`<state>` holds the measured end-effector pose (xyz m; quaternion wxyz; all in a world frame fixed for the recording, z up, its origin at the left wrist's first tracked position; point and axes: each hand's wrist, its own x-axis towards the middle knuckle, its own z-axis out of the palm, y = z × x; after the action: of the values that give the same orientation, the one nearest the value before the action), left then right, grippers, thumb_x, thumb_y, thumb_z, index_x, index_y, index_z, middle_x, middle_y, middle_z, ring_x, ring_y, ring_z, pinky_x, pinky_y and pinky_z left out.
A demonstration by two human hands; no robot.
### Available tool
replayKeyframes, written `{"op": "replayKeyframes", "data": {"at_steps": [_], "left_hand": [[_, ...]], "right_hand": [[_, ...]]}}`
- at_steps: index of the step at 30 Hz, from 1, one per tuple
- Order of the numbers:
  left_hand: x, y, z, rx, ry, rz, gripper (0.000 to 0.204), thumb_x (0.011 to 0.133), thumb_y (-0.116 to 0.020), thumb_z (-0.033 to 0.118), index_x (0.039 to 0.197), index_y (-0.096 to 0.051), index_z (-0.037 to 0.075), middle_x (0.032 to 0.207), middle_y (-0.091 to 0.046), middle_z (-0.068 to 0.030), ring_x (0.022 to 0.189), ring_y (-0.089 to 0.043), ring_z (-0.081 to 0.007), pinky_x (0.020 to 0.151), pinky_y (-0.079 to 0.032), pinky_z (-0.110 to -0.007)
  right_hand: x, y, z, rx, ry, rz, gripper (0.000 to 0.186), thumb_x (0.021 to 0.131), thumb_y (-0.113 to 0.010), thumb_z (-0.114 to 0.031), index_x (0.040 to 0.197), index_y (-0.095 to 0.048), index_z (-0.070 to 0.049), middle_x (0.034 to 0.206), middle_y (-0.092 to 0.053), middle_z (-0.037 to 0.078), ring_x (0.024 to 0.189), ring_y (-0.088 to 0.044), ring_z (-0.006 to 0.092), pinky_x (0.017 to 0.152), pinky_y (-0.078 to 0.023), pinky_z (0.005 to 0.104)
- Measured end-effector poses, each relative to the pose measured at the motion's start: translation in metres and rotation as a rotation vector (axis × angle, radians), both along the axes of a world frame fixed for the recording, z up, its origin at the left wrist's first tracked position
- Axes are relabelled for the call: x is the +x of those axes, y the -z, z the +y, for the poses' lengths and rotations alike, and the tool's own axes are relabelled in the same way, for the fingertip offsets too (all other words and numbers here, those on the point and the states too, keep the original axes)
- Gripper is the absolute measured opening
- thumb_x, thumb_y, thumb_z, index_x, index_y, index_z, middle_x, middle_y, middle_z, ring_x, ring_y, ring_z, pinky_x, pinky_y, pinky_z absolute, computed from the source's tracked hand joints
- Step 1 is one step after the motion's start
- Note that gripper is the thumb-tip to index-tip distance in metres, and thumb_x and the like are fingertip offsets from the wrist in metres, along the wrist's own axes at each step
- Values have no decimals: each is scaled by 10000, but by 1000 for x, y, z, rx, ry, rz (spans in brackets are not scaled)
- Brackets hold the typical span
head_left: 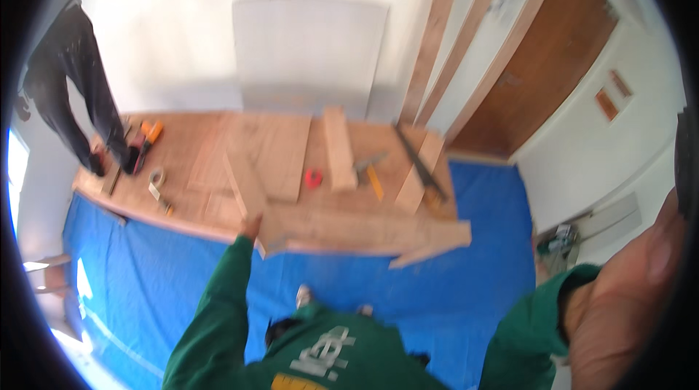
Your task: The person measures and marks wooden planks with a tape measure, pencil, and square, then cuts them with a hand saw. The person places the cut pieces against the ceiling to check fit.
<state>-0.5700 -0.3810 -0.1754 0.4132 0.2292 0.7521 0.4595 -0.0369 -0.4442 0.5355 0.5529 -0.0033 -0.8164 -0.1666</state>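
My left hand (251, 225) grips a light wooden plank (245, 182) slanting at the bench's front. Under it a long board (349, 233) lies along the front edge, with an angled piece (415, 251) jutting past it. A short board (338, 150), a saw (421, 164), a yellow strip (376, 182) and a red round item (314, 178) lie on the plywood bench (182, 171). My right hand (633, 295) is raised close to the camera at the far right, beside a dark object cut off by the rim; its fingertips are hidden.
Another person (80, 84) stands on the bench's left end beside an orange tool (151, 131) and tape roll (156, 179). A blue tarp (145, 295) covers the floor. A pale panel (309, 48) leans on the back wall; a wooden door (539, 69) is at right.
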Motion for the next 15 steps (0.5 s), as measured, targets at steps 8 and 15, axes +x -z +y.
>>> {"op": "replayKeyframes", "data": {"at_steps": [8, 15], "left_hand": [[17, 6, 14, 78, -171, 40, 777, 1073, -746, 300, 1593, -331, -101, 1511, -599, -297, 1335, -675, -384, 1095, -598, -512], [18, 27, 0, 145, 141, -238, 578, 1131, -644, 362, 1501, -597, -79, 1375, -742, -190, 1189, -752, -323, 1061, -613, -456]], "right_hand": [[68, 17, -19, -37, 117, 148, 341, 1079, -704, -196, 1315, -692, 49, 925, -701, 90, 840, -660, 199, 810, -554, 337], [73, 40, -14, -110, 126, 26, 327, 1072, -716, -191, 1303, -712, 40, 917, -693, 86, 839, -658, 204, 798, -553, 338]]}}
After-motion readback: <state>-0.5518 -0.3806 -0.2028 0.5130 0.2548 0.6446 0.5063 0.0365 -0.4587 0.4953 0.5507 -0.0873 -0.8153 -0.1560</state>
